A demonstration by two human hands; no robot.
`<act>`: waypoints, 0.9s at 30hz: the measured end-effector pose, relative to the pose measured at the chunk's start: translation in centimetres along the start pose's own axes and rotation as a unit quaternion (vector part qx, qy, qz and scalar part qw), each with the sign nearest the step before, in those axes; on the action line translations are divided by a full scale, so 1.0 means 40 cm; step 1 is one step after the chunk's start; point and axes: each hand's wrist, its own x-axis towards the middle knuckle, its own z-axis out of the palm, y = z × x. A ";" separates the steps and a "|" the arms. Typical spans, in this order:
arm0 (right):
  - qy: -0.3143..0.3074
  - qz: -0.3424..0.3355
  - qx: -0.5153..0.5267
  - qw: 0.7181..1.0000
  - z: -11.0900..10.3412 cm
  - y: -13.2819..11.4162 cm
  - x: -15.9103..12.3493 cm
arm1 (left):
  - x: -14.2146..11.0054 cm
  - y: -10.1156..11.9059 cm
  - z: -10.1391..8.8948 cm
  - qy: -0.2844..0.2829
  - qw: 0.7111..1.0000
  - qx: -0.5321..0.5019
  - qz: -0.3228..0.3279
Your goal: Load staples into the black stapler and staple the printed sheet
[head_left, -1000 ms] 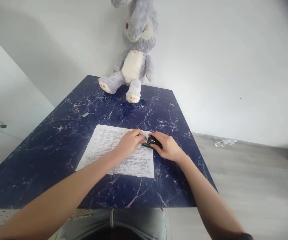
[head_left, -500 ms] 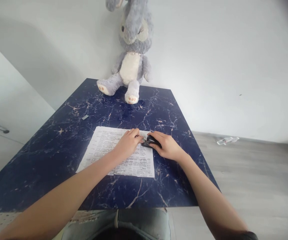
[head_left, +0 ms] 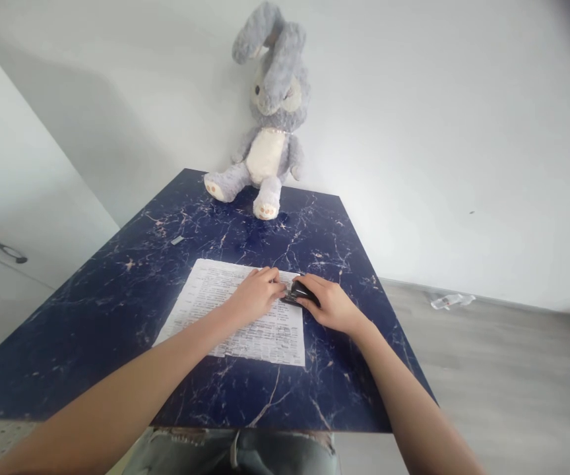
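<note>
Head view, right hand [head_left: 333, 305] gripping black stapler [head_left: 307, 293] over paper [head_left: 245, 330]

Plush rabbit [head_left: 268, 152] sits on the blue table [head_left: 245, 237], against the wall [head_left: 394, 132]

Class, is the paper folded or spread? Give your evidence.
Spread: the paper lies flat on the table, print visible around the left hand.

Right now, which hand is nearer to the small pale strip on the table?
Left. The left hand is over the paper, to the right of the strip and closer to the camera; the right hand, around the black stapler, is farther right.
</note>
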 end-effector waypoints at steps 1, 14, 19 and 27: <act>-0.003 0.002 -0.002 1.000 -0.001 -0.001 0.000 | -0.001 -0.002 0.001 -0.003 1.000 0.005 0.005; 0.011 0.020 0.035 0.999 -0.013 0.004 -0.002 | 0.002 0.002 0.010 0.008 1.000 -0.009 0.021; 0.044 0.055 0.075 0.995 -0.026 0.009 -0.003 | -0.001 0.000 -0.006 0.058 0.998 -0.016 0.010; 0.047 0.042 0.081 0.995 -0.033 0.000 -0.004 | 0.000 0.012 -0.015 0.115 0.989 -0.087 0.029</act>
